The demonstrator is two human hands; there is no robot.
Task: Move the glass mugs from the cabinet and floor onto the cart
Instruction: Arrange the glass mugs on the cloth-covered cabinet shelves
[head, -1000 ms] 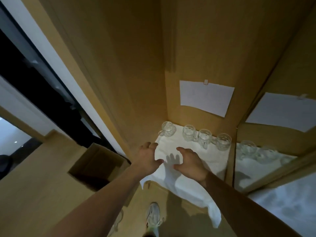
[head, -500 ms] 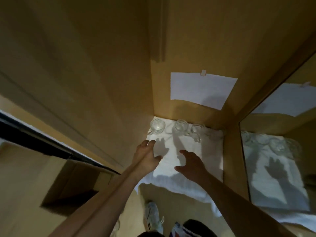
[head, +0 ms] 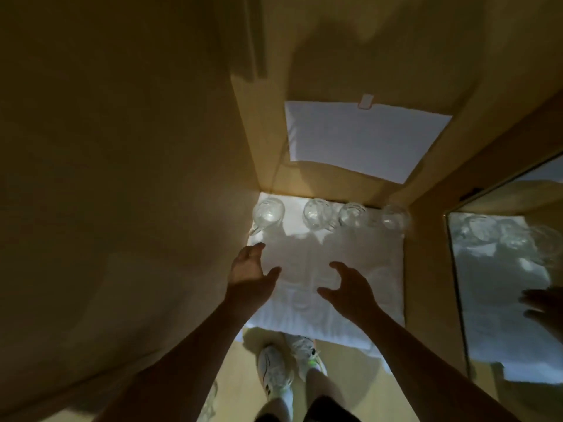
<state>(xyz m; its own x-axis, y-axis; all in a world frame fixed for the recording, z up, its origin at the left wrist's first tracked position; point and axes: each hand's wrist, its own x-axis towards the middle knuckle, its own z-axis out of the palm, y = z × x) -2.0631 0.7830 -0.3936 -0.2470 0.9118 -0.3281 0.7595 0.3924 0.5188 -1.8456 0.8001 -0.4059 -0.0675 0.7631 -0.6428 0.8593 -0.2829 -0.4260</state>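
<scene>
Several clear glass mugs stand in a row at the back of the cabinet shelf on a white cloth (head: 365, 257): the leftmost mug (head: 268, 212), a second mug (head: 316, 213), a third mug (head: 352, 214) and a faint rightmost mug (head: 394, 216). My left hand (head: 251, 271) reaches in over the cloth's left side, fingers spread and holding nothing. My right hand (head: 350, 286) hovers over the middle of the cloth, fingers open, also holding nothing. Both hands are short of the mugs.
Wooden cabinet walls close in on the left (head: 122, 178) and back, where a white paper sheet (head: 362, 138) is taped. A mirror panel (head: 502, 284) on the right reflects the shelf. My shoes (head: 274, 370) stand on the floor below, beside another glass object (head: 210, 403).
My head has moved closer into the cabinet, so the shelf fills more of the view. Both hands have reached further over the cloth toward the mugs, still holding nothing.
</scene>
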